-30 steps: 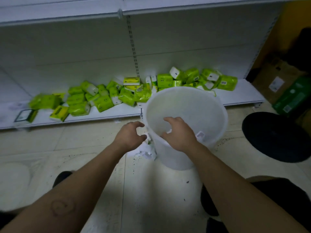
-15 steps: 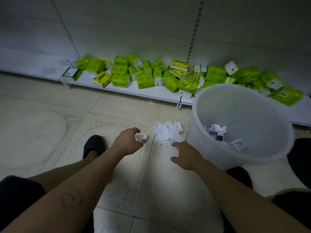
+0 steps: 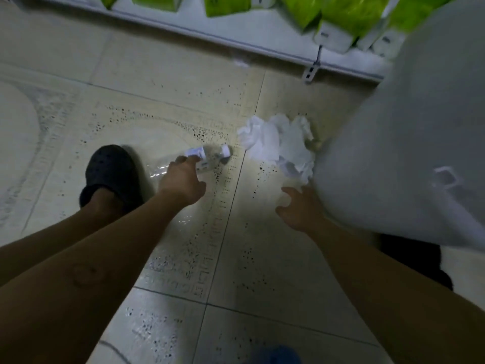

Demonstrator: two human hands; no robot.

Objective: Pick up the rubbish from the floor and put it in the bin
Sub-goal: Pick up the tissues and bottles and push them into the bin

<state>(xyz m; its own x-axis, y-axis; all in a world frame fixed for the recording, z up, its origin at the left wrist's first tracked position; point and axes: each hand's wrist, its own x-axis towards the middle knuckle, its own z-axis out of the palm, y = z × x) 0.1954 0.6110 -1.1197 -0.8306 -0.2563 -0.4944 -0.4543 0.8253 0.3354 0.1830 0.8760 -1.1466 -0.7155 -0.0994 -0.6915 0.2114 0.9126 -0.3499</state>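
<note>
A clear plastic bottle (image 3: 210, 156) with a white label and cap lies on the tiled floor. My left hand (image 3: 182, 181) reaches onto its middle, fingers curled over it; the bottle still rests on the floor. A crumpled heap of white tissue paper (image 3: 278, 143) lies just right of the bottle, against the white plastic bin (image 3: 399, 153), whose side wall fills the right of the view. My right hand (image 3: 301, 208) hovers low beside the bin, below the paper, fingers apart and holding nothing.
A white bottom shelf (image 3: 236, 40) with several green tissue packs (image 3: 349, 14) runs along the back. My foot in a dark clog (image 3: 111, 174) stands left of the bottle. Something black (image 3: 409, 261) lies under the bin at the right.
The view has dropped closer to the floor. My left hand has moved forward onto the bottle, and my right hand has spread open below the crumpled paper beside the bin.
</note>
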